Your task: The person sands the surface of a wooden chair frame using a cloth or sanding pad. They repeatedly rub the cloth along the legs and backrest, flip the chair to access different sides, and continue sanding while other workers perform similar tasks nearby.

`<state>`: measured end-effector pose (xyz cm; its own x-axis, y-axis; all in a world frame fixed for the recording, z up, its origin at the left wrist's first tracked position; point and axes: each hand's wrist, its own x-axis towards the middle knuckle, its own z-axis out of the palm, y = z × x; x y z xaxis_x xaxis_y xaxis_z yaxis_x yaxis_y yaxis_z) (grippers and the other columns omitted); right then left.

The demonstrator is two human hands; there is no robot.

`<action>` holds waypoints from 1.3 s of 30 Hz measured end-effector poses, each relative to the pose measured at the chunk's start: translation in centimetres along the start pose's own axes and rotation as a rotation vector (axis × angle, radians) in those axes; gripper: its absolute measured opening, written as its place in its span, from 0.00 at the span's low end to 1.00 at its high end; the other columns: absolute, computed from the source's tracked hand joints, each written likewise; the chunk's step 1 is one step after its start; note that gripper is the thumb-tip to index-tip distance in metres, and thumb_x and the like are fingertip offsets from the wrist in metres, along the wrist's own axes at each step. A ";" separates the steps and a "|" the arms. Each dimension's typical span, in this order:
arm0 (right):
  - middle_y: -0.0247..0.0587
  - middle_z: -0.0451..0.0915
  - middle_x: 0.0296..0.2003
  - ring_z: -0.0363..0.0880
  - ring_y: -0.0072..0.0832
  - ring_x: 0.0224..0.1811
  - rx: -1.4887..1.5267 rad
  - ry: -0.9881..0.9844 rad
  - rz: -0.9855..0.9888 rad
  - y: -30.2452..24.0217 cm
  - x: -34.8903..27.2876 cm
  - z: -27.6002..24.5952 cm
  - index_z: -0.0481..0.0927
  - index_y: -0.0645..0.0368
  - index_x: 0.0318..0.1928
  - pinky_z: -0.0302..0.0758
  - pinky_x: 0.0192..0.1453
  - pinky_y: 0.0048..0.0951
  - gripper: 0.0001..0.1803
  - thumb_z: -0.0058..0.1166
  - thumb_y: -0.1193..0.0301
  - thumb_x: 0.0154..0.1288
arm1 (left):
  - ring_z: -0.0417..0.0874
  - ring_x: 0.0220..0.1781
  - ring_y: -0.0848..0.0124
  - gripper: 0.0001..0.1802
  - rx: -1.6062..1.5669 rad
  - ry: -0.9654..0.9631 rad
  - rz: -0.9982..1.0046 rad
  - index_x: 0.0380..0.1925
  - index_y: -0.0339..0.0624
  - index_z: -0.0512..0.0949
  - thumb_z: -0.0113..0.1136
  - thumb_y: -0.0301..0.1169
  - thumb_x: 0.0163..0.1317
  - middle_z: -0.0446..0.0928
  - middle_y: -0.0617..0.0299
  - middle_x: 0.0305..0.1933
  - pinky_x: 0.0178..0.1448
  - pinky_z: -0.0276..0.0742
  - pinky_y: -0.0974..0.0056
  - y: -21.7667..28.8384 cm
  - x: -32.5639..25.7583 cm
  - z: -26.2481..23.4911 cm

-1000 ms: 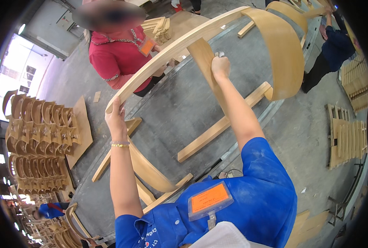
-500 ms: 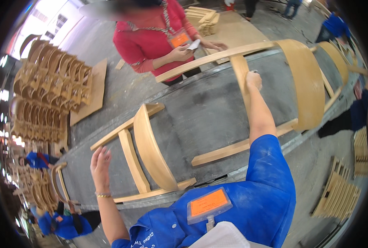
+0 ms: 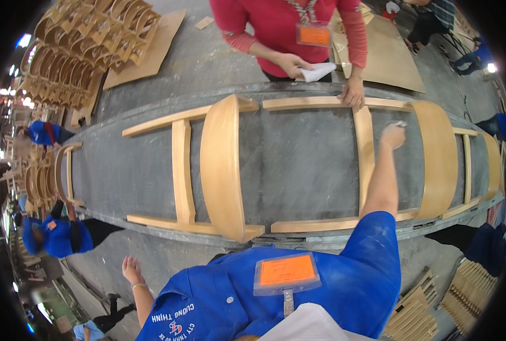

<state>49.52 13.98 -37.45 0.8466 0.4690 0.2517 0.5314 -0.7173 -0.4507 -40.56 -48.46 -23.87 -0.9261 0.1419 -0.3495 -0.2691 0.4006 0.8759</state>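
Observation:
My right hand (image 3: pixel 394 135) reaches over the table and is closed around something small and pale that I cannot make out. It is above the gap between the crosspiece (image 3: pixel 364 153) and the broad curved backrest (image 3: pixel 438 159) of a light wooden chair frame lying on the table. Off the table's near edge, my left hand (image 3: pixel 132 270) hangs low at my side, its fingers loosely apart and holding nothing. A second chair frame (image 3: pixel 183 170), with its own curved backrest (image 3: pixel 221 167), lies to the left, touched by neither hand.
Across the grey table (image 3: pixel 298 165), a person in red (image 3: pixel 270 28) rests one hand (image 3: pixel 353 94) on the frame's far rail and holds a white sheet (image 3: pixel 318 72). Stacked curved wooden parts (image 3: pixel 93 34) stand far left. Workers in blue (image 3: pixel 54 236) stand around the table ends.
My view has turned. My left hand has left the left frame's side and dropped off the table; my right hand has moved off the crosspiece. The other person's hand is now on the rail.

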 end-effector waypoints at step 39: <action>0.42 0.86 0.46 0.87 0.31 0.43 0.873 -0.739 0.159 -19.4 -67.2 -28.1 0.81 0.65 0.52 0.83 0.44 0.36 0.14 0.45 0.72 0.77 | 0.84 0.62 0.43 0.50 0.991 -0.925 0.486 0.60 0.28 0.76 0.79 0.58 0.46 0.78 0.35 0.62 0.67 0.82 0.50 1.0 20.0 24.2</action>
<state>-16.83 -18.11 -21.62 0.5244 0.7990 -0.2943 -0.0260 -0.3305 -0.9435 -52.97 -23.28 -38.01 -0.2673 0.8161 -0.5124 0.6645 0.5412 0.5154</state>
